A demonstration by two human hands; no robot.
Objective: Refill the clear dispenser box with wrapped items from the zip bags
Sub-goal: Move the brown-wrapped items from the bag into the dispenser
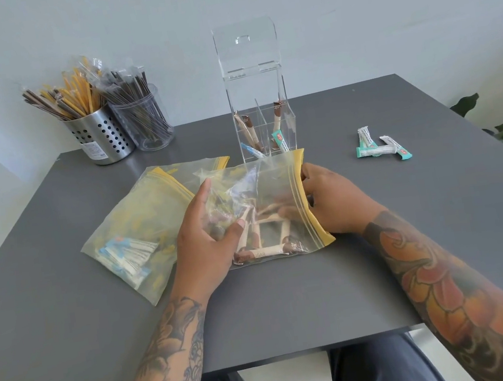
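A clear zip bag (pixel 263 188) with a yellow zip strip lies mid-table and holds several brown-and-beige wrapped sticks (pixel 262 251). My left hand (pixel 207 229) presses on the bag's left side and grips the plastic. The fingers of my right hand (pixel 332 198) reach in through the open mouth, among the sticks. The clear dispenser box (pixel 257 92) stands behind the bag with its lid up and a few sticks inside. A second zip bag (pixel 140 235) with blue-and-white packets lies to the left.
Three teal-and-white packets (pixel 380 148) lie loose on the grey table (pixel 292 307) at the right. A perforated steel cup (pixel 101 140) and a clear cup (pixel 145 121), both full of wrapped stirrers, stand at the back left. A plant is at the right edge.
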